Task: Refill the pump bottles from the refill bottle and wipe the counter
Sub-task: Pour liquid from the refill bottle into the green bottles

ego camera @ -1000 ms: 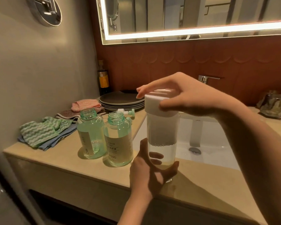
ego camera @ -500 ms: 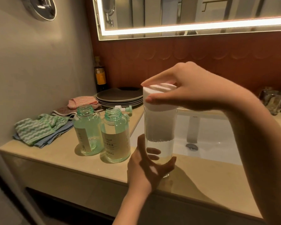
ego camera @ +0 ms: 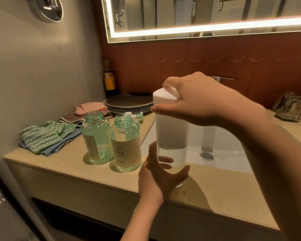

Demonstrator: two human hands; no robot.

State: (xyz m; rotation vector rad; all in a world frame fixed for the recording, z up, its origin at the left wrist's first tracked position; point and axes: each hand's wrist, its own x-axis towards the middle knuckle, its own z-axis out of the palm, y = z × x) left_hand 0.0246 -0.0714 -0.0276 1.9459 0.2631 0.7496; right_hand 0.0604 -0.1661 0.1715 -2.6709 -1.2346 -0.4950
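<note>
At the near edge of the counter (ego camera: pixel 68 169), just left of the sink (ego camera: pixel 215 153), I have the refill bottle (ego camera: pixel 171 136) upright between both hands. My left grip (ego camera: pixel 160 178) is wrapped round its lower body, thumb on the near side and fingers showing through the clear wall on the far side. I judge it is there to stop the bottle turning. My right grip (ego camera: pixel 195 100) is clenched over the white cap (ego camera: pixel 163 98) from above, fingertips along its rim, which reads to me as twisting the cap off or on. The bottle's base sits at counter level, but my left grip hides whether it rests there or is just lifted. The liquid fills only its lower part, with a line of bubbles on top.

The two pump bottles stand touching, just left of the refill bottle: the left pump bottle (ego camera: pixel 96 136) and the right pump bottle (ego camera: pixel 126 145). Both necks are open and upright, ready for pouring. The left one looks low; the label masks the level in the right one. Their pump heads (ego camera: pixel 137 116) lie on the counter just behind them, out of the pouring path.

Further left, against the wall, the green and blue cloths (ego camera: pixel 42 138) lie heaped within reach for the wipe, with a pink cloth (ego camera: pixel 90 106) behind them beside a stack of plates (ego camera: pixel 129 103).
</note>
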